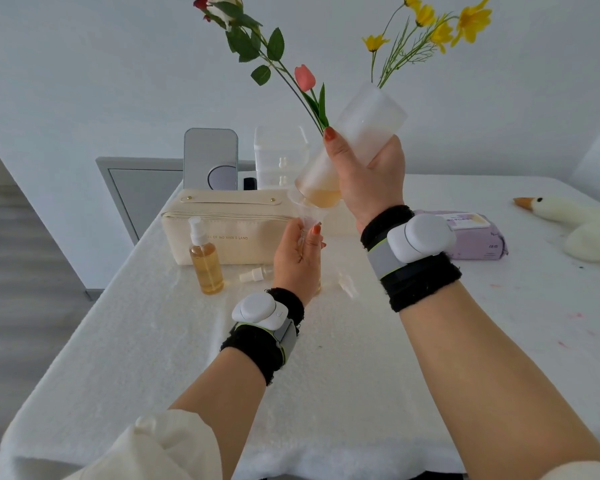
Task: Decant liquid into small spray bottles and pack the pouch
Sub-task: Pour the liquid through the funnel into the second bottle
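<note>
A frosted bottle (pixel 361 133), tilted mouth-down with amber liquid pooled at its neck, is gripped by the right hand (pixel 368 174). A clear funnel (pixel 307 214) just under its mouth is pinched by the left hand (pixel 297 258). Both are held before the pouch (pixel 229 226), where a filled spray bottle (pixel 205 261) stands on the bench (pixel 187 341).

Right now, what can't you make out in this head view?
Head view. Under the funnel: whatever it feeds is hidden by the left hand.
Flow from the frosted bottle: too faint to tell.
Pouch lettering: start covered by the spray bottle.
Wipes pack: left end behind the right wrist tracker, label too small.
Plush goose: cut off by the right edge.
</note>
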